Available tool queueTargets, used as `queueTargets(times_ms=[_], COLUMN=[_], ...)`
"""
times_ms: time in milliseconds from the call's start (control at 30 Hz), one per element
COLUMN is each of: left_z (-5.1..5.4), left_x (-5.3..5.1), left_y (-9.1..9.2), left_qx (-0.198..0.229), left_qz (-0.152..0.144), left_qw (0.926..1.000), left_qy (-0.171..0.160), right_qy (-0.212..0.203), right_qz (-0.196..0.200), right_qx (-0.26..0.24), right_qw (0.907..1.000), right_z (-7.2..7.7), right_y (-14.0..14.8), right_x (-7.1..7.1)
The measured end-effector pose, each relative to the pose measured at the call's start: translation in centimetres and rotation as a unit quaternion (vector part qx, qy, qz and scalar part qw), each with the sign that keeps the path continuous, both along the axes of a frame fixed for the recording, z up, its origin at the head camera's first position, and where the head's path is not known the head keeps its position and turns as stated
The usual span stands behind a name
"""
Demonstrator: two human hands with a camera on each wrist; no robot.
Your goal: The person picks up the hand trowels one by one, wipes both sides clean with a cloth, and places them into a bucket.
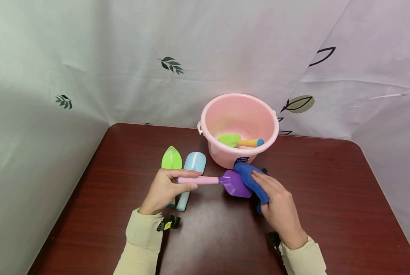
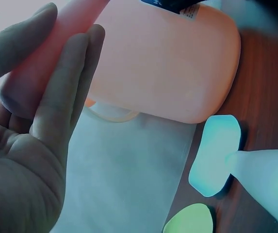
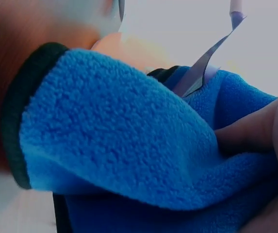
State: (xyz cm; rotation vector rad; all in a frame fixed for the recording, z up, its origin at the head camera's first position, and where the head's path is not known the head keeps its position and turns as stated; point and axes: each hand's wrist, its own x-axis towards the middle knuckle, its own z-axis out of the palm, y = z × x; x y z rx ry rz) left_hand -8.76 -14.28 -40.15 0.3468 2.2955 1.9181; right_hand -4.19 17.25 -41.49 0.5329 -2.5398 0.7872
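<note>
**Pale sleeves (image 1: 141, 238) nearest, a purple shovel (image 1: 234, 184) held just beyond them**

Both sleeves reach in from the near side. Ahead of one, the left hand (image 1: 163, 189) pinches the shovel's pink handle (image 1: 208, 180) between thumb and fingers, seemingly to leave the whole blade bare of that grip. The blade points from there toward the right hand (image 1: 280, 206), whose fingers grip a blue cloth (image 1: 254, 181) bunched over the blade's end. Seen from the right wrist, the blade's edge sits between folds, presumably so that the cloth meets both faces.

Under and just beyond the left grip, a light-blue scoop (image 1: 195, 161) and a green trowel (image 1: 171, 158) lie side by side on the table (image 1: 328, 198), heads pointing away from the person, probably to keep their handles within reach. Beyond the right grip, a pink bucket (image 1: 222, 154) stands upright with an orange-handled trowel (image 1: 230, 139) inside; its place near both hands likely keeps reaches short. Whether the cloth touches the bucket, I cannot tell.
</note>
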Motion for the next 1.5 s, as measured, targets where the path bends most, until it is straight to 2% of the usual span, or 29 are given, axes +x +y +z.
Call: queueTargets(times_ms=[267, 433, 667, 967, 1267, 1500], left_z=[-0.2, -0.2, -0.4, -0.6, -0.8, -0.9], left_x=[-0.1, -0.1, -0.2, 0.0, 0.1, 0.2], left_y=[-0.2, -0.3, -0.2, 0.6, 1.7, 2.2], left_qx=[0.004, 0.001, -0.008, -0.026, -0.043, -0.044], left_qz=[-0.002, -0.003, -0.004, -0.003, 0.012, 0.01], left_qw=[1.0, 1.0, 0.9999, 0.9994, 0.999, 0.9989], left_qy=[-0.006, -0.008, -0.01, -0.023, -0.009, -0.011], right_qy=[0.02, 0.042, 0.031, 0.096, 0.122, 0.13], right_qz=[-0.047, -0.053, -0.063, -0.031, 0.014, 0.062], right_qx=[-0.03, -0.063, -0.069, -0.094, -0.094, -0.089], right_qw=[0.9983, 0.9957, 0.9952, 0.9905, 0.988, 0.9856], right_z=[0.2, 0.3, 0.7, 1.0, 1.2, 1.0], right_y=[0.5, 0.5, 0.5, -0.3, -1.1, -1.9], right_x=[-0.2, -0.1, 0.2, 0.4, 0.6, 0.7])
